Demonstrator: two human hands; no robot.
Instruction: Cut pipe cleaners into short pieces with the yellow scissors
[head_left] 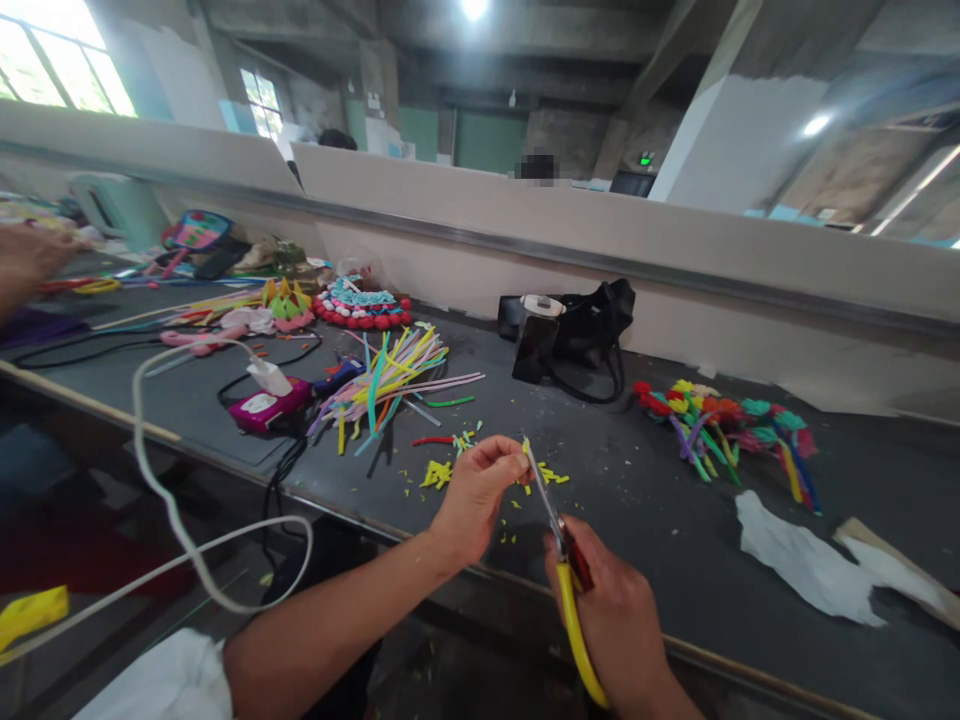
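Observation:
My right hand is closed round the handles of a pair of scissors with a yellow grip. The blades point up and away, their tips beside the fingers of my left hand. Those fingers pinch a small yellow piece, mostly hidden by the fingertips. Below and around them, cut yellow bits lie scattered on the dark table. A red strip lies just beyond my left hand, near a loose bundle of coloured fuzzy sticks.
A magenta power socket with a white cable stands left, near a glue gun. A black bag and a phone are at the back. Coloured fuzzy flowers and white paper lie right. Another person's hand shows far left.

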